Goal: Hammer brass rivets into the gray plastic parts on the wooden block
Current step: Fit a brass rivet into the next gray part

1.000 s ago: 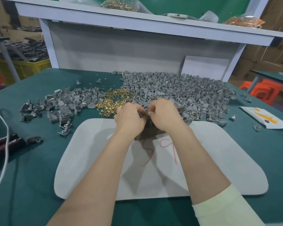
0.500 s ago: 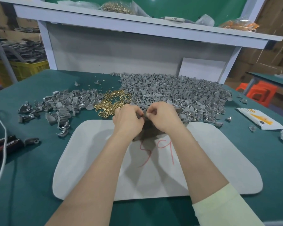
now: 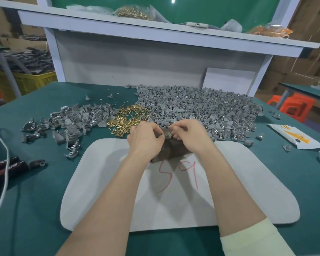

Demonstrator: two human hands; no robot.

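A dark wooden block (image 3: 171,150) stands at the far edge of a white mat (image 3: 248,185) marked with red numerals. Both hands meet over its top. My left hand (image 3: 144,139) and my right hand (image 3: 190,136) pinch a small gray plastic part (image 3: 167,133) between their fingertips, with a glint of brass at its middle. A heap of brass rivets (image 3: 129,119) lies just behind my left hand. A large pile of gray plastic parts (image 3: 201,109) spreads behind the block. The block's top is mostly hidden by my hands.
A smaller pile of gray parts (image 3: 68,122) lies at the left on the green table (image 3: 26,209). Black tool handles (image 3: 9,166) and a white cord (image 3: 5,172) sit at the left edge. A white packet (image 3: 294,135) lies right. A white shelf (image 3: 155,28) rises behind.
My hands stay over the block; my fingertips have parted slightly, so the gray part shows between them. The camera has tilted slightly.
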